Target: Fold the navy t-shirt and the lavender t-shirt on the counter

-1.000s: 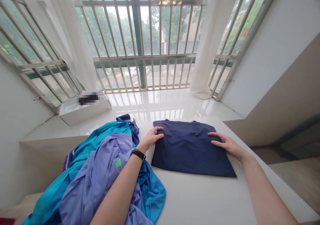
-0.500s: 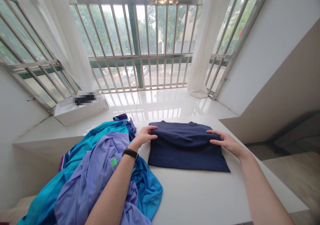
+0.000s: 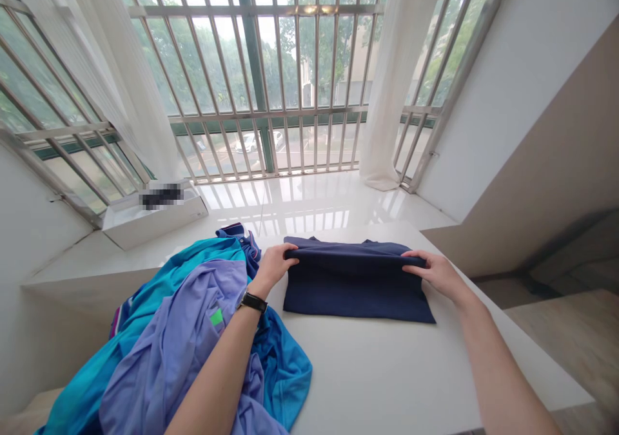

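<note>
We see the garment (image 3: 358, 287) near the far edge of the counter (image 3: 377, 370), right of the clothes heap (image 3: 178, 332), which covers the counter's left edge. Behind the counter runs the sill (image 3: 309, 200); on it, a box (image 3: 159, 225) sits toward the left corner and a curtain (image 3: 387, 113) comes down toward the right, before the window bars (image 3: 309, 111).

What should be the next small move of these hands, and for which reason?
The left hand and right hand should probably lift evenly together: they pinch the navy garment at opposite sides, a raised ridge runs between them, and the garment's near edge rests on the white table, so an even lift may keep the ridge level.
</note>
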A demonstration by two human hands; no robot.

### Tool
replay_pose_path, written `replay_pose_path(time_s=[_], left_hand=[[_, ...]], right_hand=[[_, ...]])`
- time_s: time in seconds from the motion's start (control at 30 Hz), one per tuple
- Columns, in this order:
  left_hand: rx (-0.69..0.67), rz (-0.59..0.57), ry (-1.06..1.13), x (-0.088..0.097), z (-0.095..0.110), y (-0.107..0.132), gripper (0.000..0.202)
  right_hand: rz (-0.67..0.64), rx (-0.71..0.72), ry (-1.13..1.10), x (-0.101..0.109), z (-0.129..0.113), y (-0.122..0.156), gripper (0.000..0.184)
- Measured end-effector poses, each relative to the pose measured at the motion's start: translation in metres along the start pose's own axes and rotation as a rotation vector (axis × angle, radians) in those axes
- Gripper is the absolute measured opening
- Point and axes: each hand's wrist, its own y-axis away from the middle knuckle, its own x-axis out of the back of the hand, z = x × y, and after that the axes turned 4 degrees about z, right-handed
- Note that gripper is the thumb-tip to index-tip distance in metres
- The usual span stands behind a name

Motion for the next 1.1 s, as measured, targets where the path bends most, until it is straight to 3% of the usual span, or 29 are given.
replay_pose_path(time_s=[0.27,0.47,0.57,0.67,0.73,0.9,1.0,1.1], left_hand=[[-0.011,0.028,-0.109,0.004,0.011,0.005,0.021],[-0.126,0.165,-0.199,0.007,0.011,0.004,0.018],[-0.195,0.069,-0.129,0.013,0.013,0.003,0.016],[-0.147,-0.098,-0.034,0.025,0.019,0.003,0.018],[-0.114,-0.118,-0.029,0.035,0.024,0.005,0.019],[-0.133,-0.088,0.010,0.055,0.034,0.000,0.023],[-0.126,-0.007,0.070,0.056,0.036,-0.008,0.023],[-0.207,0.199,0.045,0.049,0.036,-0.013,0.018]], right_hand=[[0.119,0.048,0.002,-0.006,0.007,-0.001,0.042],[0.307,0.196,0.070,-0.005,0.003,-0.004,0.046],[0.270,0.255,0.035,-0.001,-0.003,-0.001,0.044],[0.205,0.154,-0.029,0.003,-0.009,0.004,0.046],[0.239,0.115,-0.035,0.005,-0.012,0.006,0.047],[0.379,0.180,-0.073,0.010,-0.022,-0.003,0.049],[0.429,0.261,-0.047,0.016,-0.036,-0.019,0.045],[0.495,0.350,0.025,0.021,-0.051,-0.030,0.036]])
